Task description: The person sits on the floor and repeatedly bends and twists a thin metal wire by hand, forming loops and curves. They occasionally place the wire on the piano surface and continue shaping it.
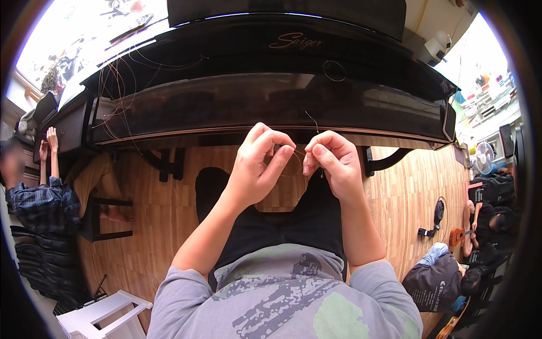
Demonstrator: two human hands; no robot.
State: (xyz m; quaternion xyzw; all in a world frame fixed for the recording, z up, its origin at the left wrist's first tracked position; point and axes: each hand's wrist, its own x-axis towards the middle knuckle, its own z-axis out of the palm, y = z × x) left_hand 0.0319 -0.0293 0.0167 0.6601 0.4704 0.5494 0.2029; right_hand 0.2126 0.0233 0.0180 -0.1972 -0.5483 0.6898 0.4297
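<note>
Both my hands are raised over my lap, in front of the shut lid of a black piano [361, 104]. Between thumb and forefinger, my left hand [257, 164] pinches a thin wire string [314, 121]. My right hand [337, 164], a short gap away, pinches the same string with its fingers curled in. One loose end sticks up above the right hand. A faint curve of string crosses the gap between the hands and hangs below; its full course is too fine to follow.
Several loose copper-coloured strings [119, 93] sprawl over the piano's left end. A small coil of string [335, 71] lies right of centre. At left sits a person [42, 198] with raised hands; at right are people, one with a ukulele [457, 236]. A white stand [107, 316] is lower left.
</note>
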